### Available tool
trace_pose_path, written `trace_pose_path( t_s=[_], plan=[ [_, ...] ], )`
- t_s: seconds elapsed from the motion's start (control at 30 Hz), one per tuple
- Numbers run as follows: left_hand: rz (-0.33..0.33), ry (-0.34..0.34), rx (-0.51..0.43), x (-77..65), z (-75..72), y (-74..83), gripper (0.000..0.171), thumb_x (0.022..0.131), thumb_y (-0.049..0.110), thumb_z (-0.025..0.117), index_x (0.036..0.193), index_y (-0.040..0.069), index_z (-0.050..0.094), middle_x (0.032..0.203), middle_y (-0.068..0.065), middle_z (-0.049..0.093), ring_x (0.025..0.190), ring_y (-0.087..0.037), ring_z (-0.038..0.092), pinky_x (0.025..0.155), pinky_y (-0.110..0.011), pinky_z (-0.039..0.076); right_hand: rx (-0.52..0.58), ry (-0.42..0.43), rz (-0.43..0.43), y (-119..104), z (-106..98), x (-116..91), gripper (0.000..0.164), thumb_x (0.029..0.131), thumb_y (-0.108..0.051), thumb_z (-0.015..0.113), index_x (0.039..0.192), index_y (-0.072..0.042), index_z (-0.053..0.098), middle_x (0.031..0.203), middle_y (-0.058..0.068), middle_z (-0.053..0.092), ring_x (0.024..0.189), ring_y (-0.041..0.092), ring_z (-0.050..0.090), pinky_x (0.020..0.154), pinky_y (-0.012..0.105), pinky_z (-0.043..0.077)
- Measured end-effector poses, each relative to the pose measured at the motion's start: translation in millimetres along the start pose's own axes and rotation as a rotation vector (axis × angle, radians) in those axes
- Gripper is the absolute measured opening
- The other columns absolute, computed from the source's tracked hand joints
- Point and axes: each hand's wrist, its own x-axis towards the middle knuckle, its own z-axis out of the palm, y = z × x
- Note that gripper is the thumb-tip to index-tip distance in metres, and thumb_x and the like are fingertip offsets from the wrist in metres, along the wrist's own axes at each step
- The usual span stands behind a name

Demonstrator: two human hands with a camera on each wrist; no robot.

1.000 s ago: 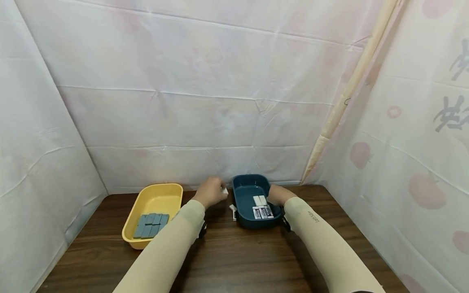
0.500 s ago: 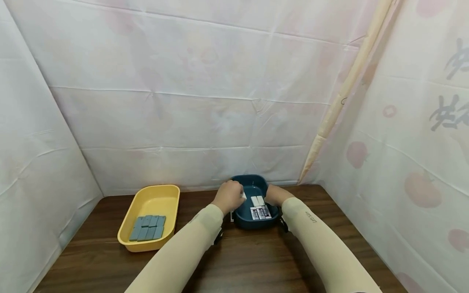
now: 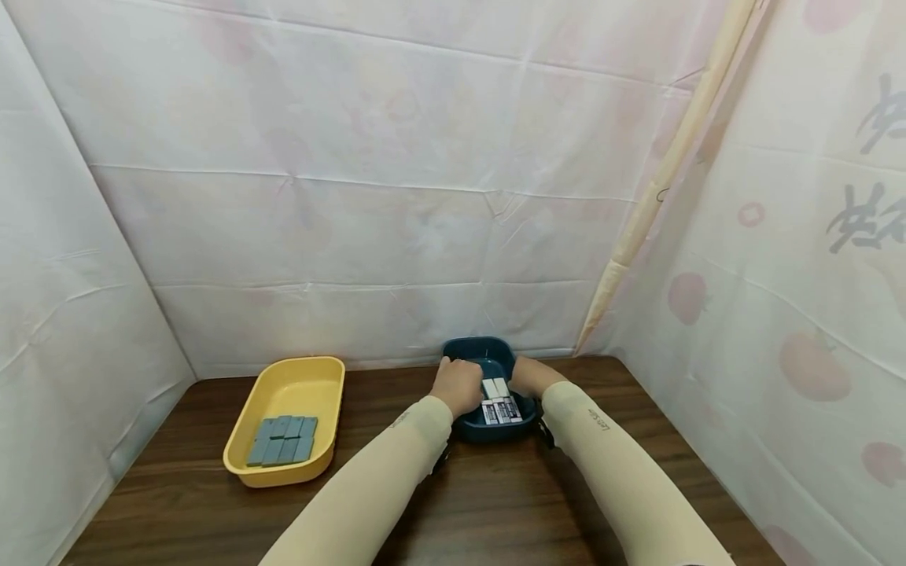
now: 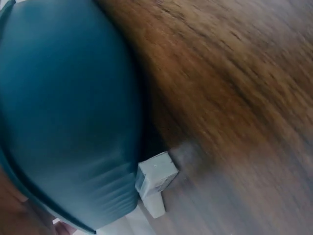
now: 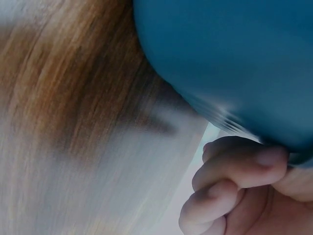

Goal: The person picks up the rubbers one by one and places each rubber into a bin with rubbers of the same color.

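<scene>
My left hand (image 3: 458,387) reaches over the left rim of a dark blue tub (image 3: 473,346). Its fingertips are hidden inside, so I cannot tell whether it still pinches the small white block seen earlier. My right hand (image 5: 239,186) grips the tub's right rim with curled fingers. In the tub lie two plain white blocks (image 3: 495,387) and, nearer the front, several white blocks with dark printed labels (image 3: 501,410). Outside the tub, the left wrist view shows small white blocks (image 4: 157,171) on the table by its wall.
A yellow tub (image 3: 300,371) stands to the left, with several grey blocks (image 3: 283,440) laid in rows at its front end. Both tubs are on a dark wooden table (image 3: 488,503). Printed white curtains (image 3: 396,196) enclose the back and sides.
My left hand has moved right with a small white block, from beside the blue tub to over its left side; the block is now hidden. My right hand stays at the rim.
</scene>
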Motion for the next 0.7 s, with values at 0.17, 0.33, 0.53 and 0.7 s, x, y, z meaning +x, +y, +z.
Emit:
trace_pose_path(
  t_s=[0.17, 0.33, 0.53, 0.7],
  plan=[
    [0.052, -0.060, 0.012, -4.0, -6.2, -0.6, 0.037, 0.107, 0.019, 0.074, 0.071, 0.021, 0.070, 0.076, 0.004, 0.073, 0.079, -0.015, 0.064, 0.097, -0.046, 0.042, -0.016, 0.011, 0.003, -0.6, -1.5, -5.4, 0.011, 0.108, -0.010, 0.064, 0.100, -0.006, 0.071, 0.095, 0.007, 0.071, 0.082, 0.021, 0.067, 0.072, 0.033, 0.055],
    [0.079, -0.083, 0.032, -6.5, -9.0, 0.2, 0.035, 0.110, 0.018, 0.072, 0.075, 0.021, 0.070, 0.074, 0.005, 0.070, 0.078, -0.014, 0.063, 0.100, -0.046, 0.043, -0.016, 0.014, -0.010, 1.6, -0.6, -3.9, 0.013, 0.108, -0.010, 0.063, 0.097, -0.007, 0.070, 0.093, 0.007, 0.070, 0.080, 0.021, 0.067, 0.071, 0.032, 0.054],
    [0.027, -0.063, 0.031, -3.8, -5.2, 1.1, 0.020, 0.110, 0.018, 0.072, 0.093, 0.020, 0.080, 0.093, 0.002, 0.082, 0.090, -0.017, 0.072, 0.103, -0.046, 0.046, -0.002, 0.008, -0.007, 2.0, 0.8, -2.9, 0.011, 0.109, -0.012, 0.064, 0.101, -0.006, 0.069, 0.093, 0.007, 0.070, 0.081, 0.021, 0.068, 0.072, 0.032, 0.054],
    [0.006, -0.093, -0.010, -1.2, -5.0, 2.9, 0.014, 0.104, 0.015, 0.077, 0.092, 0.020, 0.080, 0.097, 0.002, 0.083, 0.091, -0.017, 0.071, 0.105, -0.048, 0.045, -0.004, 0.005, -0.003, 0.8, 0.4, -4.3, 0.014, 0.109, -0.012, 0.063, 0.097, -0.006, 0.069, 0.089, 0.006, 0.068, 0.077, 0.020, 0.066, 0.068, 0.031, 0.053]
  ],
)
